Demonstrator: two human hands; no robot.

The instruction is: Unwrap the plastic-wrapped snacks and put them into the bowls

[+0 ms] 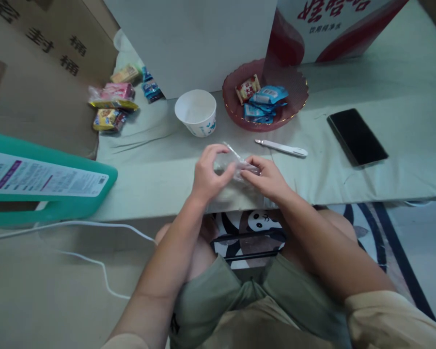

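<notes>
Near the front edge of the cloth-covered table, my left hand and my right hand both pinch a crinkled clear plastic bag. The fingers of my left hand curve round its left side, while my right thumb and fingers grip its right side. What the bag contains, if anything, I cannot make out. Just beyond my hands stands a white paper cup with a blue print. A white-handled craft knife lies behind my right hand. The pink glass bowl behind it holds several blue packets and a red-and-cream wrapped snack.
A black phone lies on the right of the table. Several packaged snacks sit at the left, beside a cardboard box. A green panel stands at the front left. White cartons line the back; a white cable hangs below.
</notes>
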